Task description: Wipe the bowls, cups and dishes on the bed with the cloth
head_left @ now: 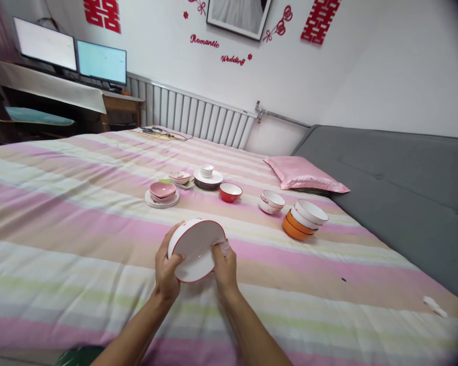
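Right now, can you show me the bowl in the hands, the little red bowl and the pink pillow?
Held bowl [196,253]: head view, on its white inside.
Red bowl [229,197]: head view, on its outer side.
Pink pillow [305,173]: head view, on its top.

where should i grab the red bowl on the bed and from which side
Probably by the right part of the rim, coming from the right, thumb inside and fingers outside. The red bowl stands upright, mouth up with its rim exposed, while the plate stack sits close on its left.
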A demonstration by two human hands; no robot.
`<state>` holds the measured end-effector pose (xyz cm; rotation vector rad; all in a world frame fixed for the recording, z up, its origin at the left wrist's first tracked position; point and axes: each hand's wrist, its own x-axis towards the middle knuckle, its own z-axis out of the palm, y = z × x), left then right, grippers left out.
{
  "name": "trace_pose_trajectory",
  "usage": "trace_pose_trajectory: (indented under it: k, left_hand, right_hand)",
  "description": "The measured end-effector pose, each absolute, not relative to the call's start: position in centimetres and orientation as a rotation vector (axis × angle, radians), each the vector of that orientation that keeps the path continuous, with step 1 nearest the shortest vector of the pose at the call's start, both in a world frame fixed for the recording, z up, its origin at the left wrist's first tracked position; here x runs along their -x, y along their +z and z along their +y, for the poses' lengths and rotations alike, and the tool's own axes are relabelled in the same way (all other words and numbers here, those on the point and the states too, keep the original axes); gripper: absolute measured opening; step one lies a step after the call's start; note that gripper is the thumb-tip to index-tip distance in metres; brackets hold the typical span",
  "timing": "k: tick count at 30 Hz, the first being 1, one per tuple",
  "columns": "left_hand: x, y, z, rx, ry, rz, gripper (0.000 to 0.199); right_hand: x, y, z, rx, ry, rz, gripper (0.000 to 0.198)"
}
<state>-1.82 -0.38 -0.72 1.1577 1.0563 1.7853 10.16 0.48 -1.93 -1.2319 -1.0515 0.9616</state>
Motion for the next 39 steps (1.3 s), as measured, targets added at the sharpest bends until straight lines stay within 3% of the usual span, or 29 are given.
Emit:
trace_pose_trajectory:
  k: [5, 7, 15, 19, 23, 26, 30, 36, 39]
  left_hand:
    - [0.9, -1.1, -1.0, -1.049, 1.859, 1.018, 0.063]
    - [0.3, -0.9, -1.2, -1.025, 1.846, 1.013, 0.066]
    - [1.9, 1.3, -0.1, -1.172, 1.364, 0.884, 0.092]
    - [3.4, 1.7, 0.1, -1.43, 1.086, 0.843, 0.087]
    - [3.3, 1.6, -0.5, -1.552, 0.972, 0.961, 0.075]
    - [2.6, 1.8, -1.0, -1.632, 0.984, 1.115, 0.055]
    - [2.3, 1.8, -1.1, -1.668, 1.066, 1.125, 0.052]
    - [2.8, 0.8, -0.4, -1.541, 1.336, 1.004, 0.054]
    - [2.9, 0.0, -0.2, -1.408, 1.455, 0.947, 0.056]
  right_hand:
    - [-8.3, -1.9, -0.6, 1.156, 1.249, -0.781, 0.026]
    - [-8.9, -1.5, -0.2, 1.128, 1.217, -0.791, 0.028]
    - [-17.1, 1.4, 1.6, 1.227, 0.329, -1.541, 0.029]
    - [-17.6, 2.8, 0.4, 1.133, -0.076, -2.05, 0.043]
    - [-15.9, 3.2, -0.5, 1.087, -0.391, -2.21, 0.048]
    - [-15.4, 3.3, -0.6, 1.112, -0.301, -2.228, 0.053]
    - [-15.8, 3.3, -0.2, 1.18, 0.017, -2.132, 0.055]
    - [-15.1, 1.4, 1.0, 1.067, 0.516, -1.632, 0.025]
    - [-13.3, -0.3, 1.3, 1.036, 0.75, -1.343, 0.022]
